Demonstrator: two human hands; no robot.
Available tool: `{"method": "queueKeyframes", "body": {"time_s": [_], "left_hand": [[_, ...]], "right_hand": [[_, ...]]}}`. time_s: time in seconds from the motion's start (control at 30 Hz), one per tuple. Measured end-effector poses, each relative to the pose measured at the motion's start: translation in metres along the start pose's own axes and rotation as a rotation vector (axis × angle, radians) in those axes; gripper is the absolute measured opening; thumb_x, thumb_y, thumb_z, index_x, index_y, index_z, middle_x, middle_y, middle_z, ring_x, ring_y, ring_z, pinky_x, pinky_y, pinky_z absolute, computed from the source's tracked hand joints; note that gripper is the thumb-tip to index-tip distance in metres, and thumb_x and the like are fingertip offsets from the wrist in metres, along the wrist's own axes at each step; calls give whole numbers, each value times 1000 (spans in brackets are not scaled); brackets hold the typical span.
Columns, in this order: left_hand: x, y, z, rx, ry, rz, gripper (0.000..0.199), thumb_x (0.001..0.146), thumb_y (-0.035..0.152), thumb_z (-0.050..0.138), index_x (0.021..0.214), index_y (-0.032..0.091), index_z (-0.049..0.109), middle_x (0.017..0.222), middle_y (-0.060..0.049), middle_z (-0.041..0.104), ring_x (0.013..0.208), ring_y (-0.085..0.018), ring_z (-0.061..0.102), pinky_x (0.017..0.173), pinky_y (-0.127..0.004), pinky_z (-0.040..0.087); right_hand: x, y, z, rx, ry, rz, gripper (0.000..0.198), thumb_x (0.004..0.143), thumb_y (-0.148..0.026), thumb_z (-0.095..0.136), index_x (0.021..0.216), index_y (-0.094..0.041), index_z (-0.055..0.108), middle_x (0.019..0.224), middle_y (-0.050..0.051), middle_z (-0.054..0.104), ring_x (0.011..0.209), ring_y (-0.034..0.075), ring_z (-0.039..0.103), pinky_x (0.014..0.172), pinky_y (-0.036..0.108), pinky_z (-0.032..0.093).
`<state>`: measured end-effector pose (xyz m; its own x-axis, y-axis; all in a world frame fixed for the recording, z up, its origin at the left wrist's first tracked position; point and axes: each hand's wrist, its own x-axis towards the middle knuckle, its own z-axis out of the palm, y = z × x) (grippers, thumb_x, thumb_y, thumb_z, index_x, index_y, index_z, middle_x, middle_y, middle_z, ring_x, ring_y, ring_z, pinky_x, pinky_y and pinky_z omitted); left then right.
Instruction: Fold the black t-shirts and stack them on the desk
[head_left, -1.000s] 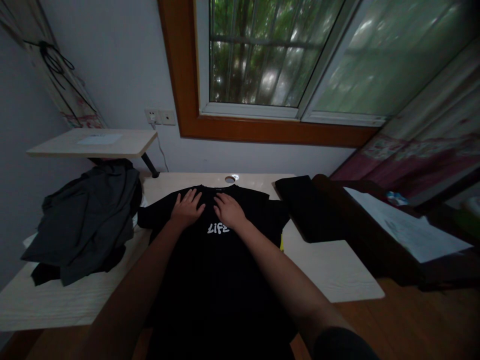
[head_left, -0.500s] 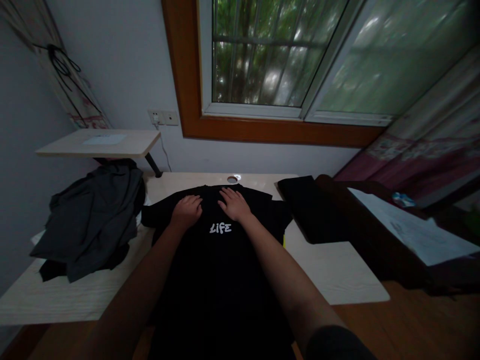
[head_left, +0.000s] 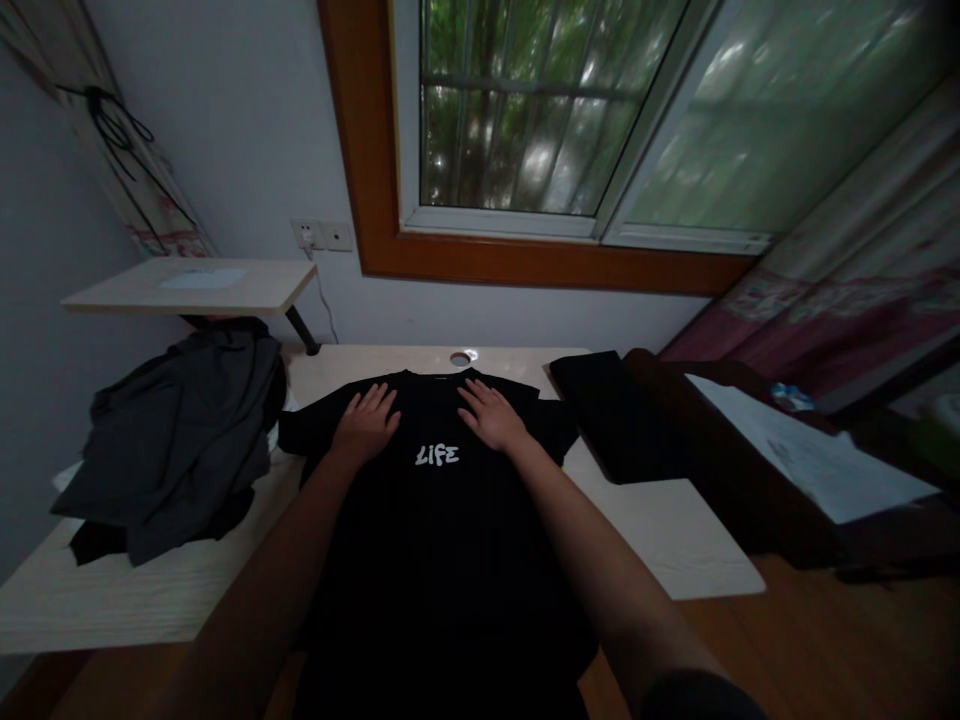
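Note:
A black T-shirt (head_left: pixel 435 530) with white lettering lies spread over the table (head_left: pixel 675 535), its collar toward the wall and its lower part toward me. My left hand (head_left: pixel 365 424) rests flat on its upper left, near the shoulder, fingers stretched out. On the other side of the collar, my right hand (head_left: pixel 492 414) lies flat with its fingers pointing up and left. Neither hand grips the cloth. The shirt's lower edge is lost in dark near my body.
Crumpled grey and black clothes (head_left: pixel 169 430) lie on the left under a small raised shelf (head_left: pixel 259 290). A folded black cloth (head_left: pixel 611 415) sits at the right end. Beyond it stands a dark piece of furniture with a white sheet (head_left: pixel 810 450) on it. A window (head_left: pixel 525 150) is ahead.
My right hand has slid right across the shirt, away from the collar. My left hand has shifted slightly, its fingers now more spread. The collar opening shows more clearly.

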<state>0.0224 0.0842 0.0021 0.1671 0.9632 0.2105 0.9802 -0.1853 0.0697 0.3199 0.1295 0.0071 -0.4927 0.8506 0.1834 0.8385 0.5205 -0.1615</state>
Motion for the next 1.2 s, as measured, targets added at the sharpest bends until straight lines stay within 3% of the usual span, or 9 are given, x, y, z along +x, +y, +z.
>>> {"method": "queueKeyframes", "body": {"time_s": [0.2,0.47,0.7,0.87,1.0,1.2], "left_hand": [[-3,0,-3,-11,10,-5,53,101,38,39,149,21,52,161,-8,43,151,-25,35,125,-47,26],[-7,1,-6,-26,119,43,46,99,33,43,139,20,62,148,-9,57,139,-26,50,121,-44,34],[-8,-1,-7,-44,75,19,48,99,33,42,143,21,57,152,-6,55,141,-25,48,123,-44,32],[-15,-27,-21,-6,77,-50,48,99,28,36,140,18,59,146,-9,61,137,-26,51,120,-45,34],[-27,-63,-47,78,75,-150,53,90,14,39,139,13,59,139,-14,64,129,-27,56,114,-40,39],[-35,-102,-72,244,-188,-259,59,86,12,41,143,12,53,115,-21,71,113,-33,64,101,-42,45]], "right_hand": [[-16,21,-6,-26,7,10,54,106,-47,40,154,-23,45,165,9,36,153,25,31,125,48,26],[-25,20,-13,-39,163,104,43,103,-37,45,140,-18,60,145,12,57,135,26,50,117,40,38],[-25,24,-15,-71,168,157,44,103,-33,44,141,-18,60,147,12,56,136,27,50,117,41,37],[-25,28,-13,-68,175,164,45,102,-34,44,141,-18,60,147,11,56,137,26,49,118,41,37],[-25,29,-12,-62,173,167,45,102,-34,45,141,-18,60,147,12,56,137,26,49,118,42,37],[-25,28,-12,-47,185,172,44,101,-33,46,140,-18,61,147,12,56,137,26,49,117,42,38]]}}
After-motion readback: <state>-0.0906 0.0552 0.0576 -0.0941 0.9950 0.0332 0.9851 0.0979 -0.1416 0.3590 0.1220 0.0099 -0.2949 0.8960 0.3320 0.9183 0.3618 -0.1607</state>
